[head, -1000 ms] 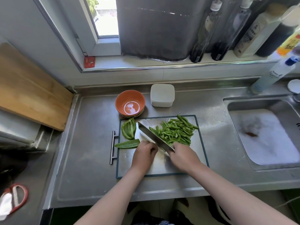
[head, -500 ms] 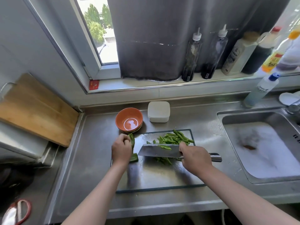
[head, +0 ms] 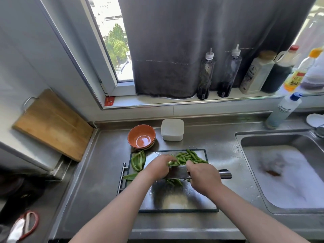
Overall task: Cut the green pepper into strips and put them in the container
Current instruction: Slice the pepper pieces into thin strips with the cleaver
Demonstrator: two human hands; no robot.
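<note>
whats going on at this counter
A person is working on green pepper on a steel cutting board. The right hand grips a cleaver held flat over the board, and the left hand reaches into the cut strips at its blade. Larger uncut pieces lie at the board's left edge. The orange bowl behind holds no pepper.

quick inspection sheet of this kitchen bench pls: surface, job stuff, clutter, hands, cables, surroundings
Surface: steel counter, with a steel cutting board on it.
Job's things: pepper strips heaped at the board's far side; uncut pepper pieces at its left edge; orange bowls and white lidded box behind the board; no pepper in the top bowl.
Clutter: wooden board leaning at left; red-handled scissors.
Grippers: right hand grips the cleaver; left hand touches strips at the blade, grip unclear.
Cables: nothing seen.
Surroundings: foamy sink at right; bottles on the windowsill; grey curtain.
</note>
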